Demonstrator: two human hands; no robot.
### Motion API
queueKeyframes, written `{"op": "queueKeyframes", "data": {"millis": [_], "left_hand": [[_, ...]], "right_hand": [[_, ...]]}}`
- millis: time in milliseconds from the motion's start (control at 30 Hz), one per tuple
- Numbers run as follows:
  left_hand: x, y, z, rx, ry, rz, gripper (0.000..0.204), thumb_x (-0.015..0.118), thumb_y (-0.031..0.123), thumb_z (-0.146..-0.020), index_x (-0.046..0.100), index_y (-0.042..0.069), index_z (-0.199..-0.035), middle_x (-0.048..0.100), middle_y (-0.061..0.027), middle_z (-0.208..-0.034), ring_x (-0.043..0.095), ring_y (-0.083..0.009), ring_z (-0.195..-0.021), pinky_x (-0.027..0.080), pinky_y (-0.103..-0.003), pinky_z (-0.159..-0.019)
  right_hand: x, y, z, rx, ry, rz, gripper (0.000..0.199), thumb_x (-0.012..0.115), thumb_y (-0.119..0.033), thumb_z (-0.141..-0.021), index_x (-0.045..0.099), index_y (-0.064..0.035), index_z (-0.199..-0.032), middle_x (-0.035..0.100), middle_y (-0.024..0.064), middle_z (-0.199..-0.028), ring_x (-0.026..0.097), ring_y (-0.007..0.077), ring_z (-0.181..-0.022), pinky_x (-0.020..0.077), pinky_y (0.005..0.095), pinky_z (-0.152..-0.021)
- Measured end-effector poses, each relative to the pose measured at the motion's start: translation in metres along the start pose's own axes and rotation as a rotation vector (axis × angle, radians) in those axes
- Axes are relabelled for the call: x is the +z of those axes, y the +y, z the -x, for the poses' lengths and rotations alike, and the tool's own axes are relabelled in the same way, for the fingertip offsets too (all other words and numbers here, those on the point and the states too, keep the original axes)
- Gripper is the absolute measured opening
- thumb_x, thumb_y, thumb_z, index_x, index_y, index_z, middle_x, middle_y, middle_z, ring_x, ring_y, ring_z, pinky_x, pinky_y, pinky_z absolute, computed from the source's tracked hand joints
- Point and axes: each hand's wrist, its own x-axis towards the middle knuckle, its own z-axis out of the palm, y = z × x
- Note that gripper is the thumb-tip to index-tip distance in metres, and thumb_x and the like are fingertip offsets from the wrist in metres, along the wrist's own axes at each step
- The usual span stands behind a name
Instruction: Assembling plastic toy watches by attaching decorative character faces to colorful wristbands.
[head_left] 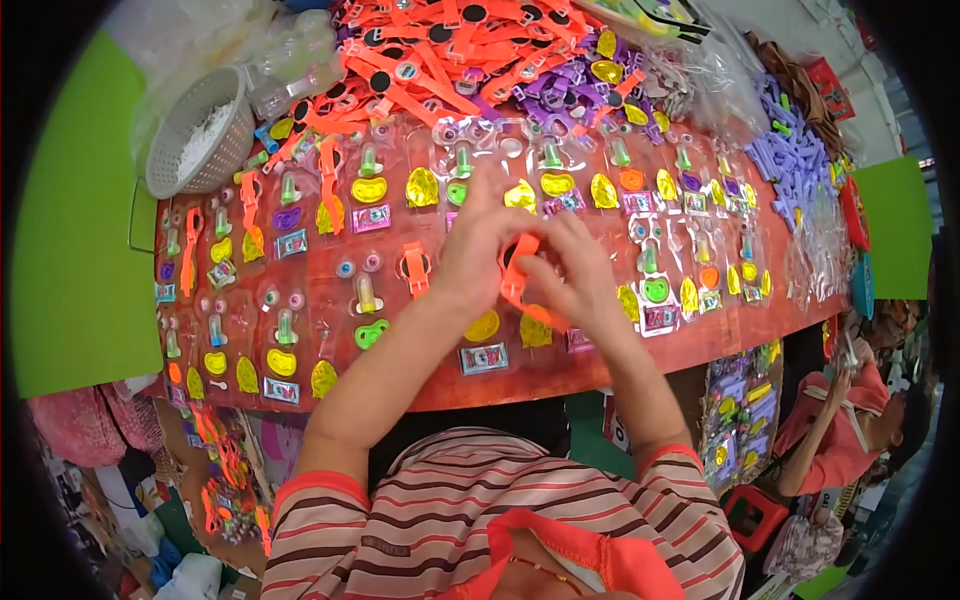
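An orange toy watch [516, 272] with a dark round face hangs between my hands over the middle of the table. My right hand [572, 270] pinches its strap with bent fingers. On the other side, my left hand [472, 248] closes against the watch's face end, one finger pointing away from me; its fingertips are partly blurred. Beneath lie clear plastic blister trays holding small toys: a yellow disc [483, 326], a foil-like candy packet [484, 358], and a green pacifier [371, 333]. Another orange watch [414, 268] sits in a tray just left of my left hand.
Orange watches [430, 60] and purple ones [560, 100] are heaped at the far side. A white basket [204, 135] stands far left. Lavender toy parts [785, 150] and clear bags [815, 250] lie at the right. Another person [845, 420] is beyond the right edge.
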Motion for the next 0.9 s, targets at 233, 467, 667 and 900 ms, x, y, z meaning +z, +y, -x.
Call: {"op": "queueKeyframes", "data": {"millis": [233, 467, 667, 900], "left_hand": [[-0.032, -0.025, -0.053, 0.697, -0.024, -1.236, 0.055, 0.052, 0.009, -0.075, 0.043, -0.001, -0.128, 0.047, -0.0184, -0.121, 0.046, -0.0341, -0.114, 0.037, -0.042, -0.096], [-0.045, -0.034, -0.069, 0.609, -0.211, -1.814, 0.038, 0.056, 0.015, -0.075, 0.055, 0.001, -0.110, 0.051, -0.0180, -0.124, 0.042, -0.0331, -0.122, 0.028, -0.057, -0.096], [-0.048, -0.035, -0.070, 0.677, -0.250, -1.922, 0.042, 0.060, 0.017, -0.074, 0.057, 0.001, -0.112, 0.052, -0.0153, -0.124, 0.042, -0.0290, -0.122, 0.025, -0.056, -0.099], [-0.047, -0.038, -0.070, 0.759, -0.306, -1.976, 0.043, 0.059, 0.025, -0.078, 0.057, -0.003, -0.110, 0.053, -0.0202, -0.119, 0.041, -0.0340, -0.123, 0.019, -0.058, -0.105]], "right_hand": [[-0.019, 0.075, -0.105, 0.100, 0.079, 0.077, 0.030, 0.060, -0.023, -0.080, 0.063, 0.0004, -0.098, 0.062, 0.0181, -0.090, 0.062, 0.0299, -0.084, 0.0475, 0.0362, -0.074], [0.009, 0.131, -0.160, 0.001, -0.092, 0.271, 0.032, 0.060, -0.024, -0.081, 0.064, -0.0018, -0.103, 0.060, 0.0195, -0.092, 0.058, 0.0365, -0.089, 0.0462, 0.0448, -0.078], [0.016, 0.128, -0.159, -0.111, -0.031, 0.352, 0.031, 0.060, -0.017, -0.081, 0.059, -0.0020, -0.108, 0.058, 0.0177, -0.094, 0.058, 0.0344, -0.087, 0.0468, 0.0418, -0.074], [0.027, 0.134, -0.156, -0.246, 0.053, 0.509, 0.021, 0.064, -0.015, -0.079, 0.058, -0.0037, -0.096, 0.056, 0.0142, -0.083, 0.057, 0.0350, -0.079, 0.0457, 0.0432, -0.069]]}}
